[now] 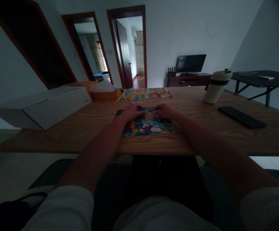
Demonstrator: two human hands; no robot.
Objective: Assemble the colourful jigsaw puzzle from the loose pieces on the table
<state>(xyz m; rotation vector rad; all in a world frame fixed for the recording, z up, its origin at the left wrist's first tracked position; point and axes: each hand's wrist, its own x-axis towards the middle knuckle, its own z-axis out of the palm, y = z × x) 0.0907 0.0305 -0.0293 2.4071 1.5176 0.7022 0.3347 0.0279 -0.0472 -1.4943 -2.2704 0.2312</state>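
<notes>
A colourful jigsaw board [147, 126] with rabbits on it lies on the wooden table [81, 128] near the front edge. My left hand [130, 112] rests on the board's far left part, fingers curled down onto it. My right hand [165, 111] lies on the board's far right part, fingers bent and pinched on a small pinkish puzzle piece [155, 113]. The two hands almost meet over the board's upper middle. Whether the left fingers hold a piece is hidden.
Two more picture puzzles [144, 94] lie further back. An orange tissue box [107, 92] and a long white carton [45, 104] are on the left. A white tumbler [216, 86] and a dark phone [241, 116] are on the right.
</notes>
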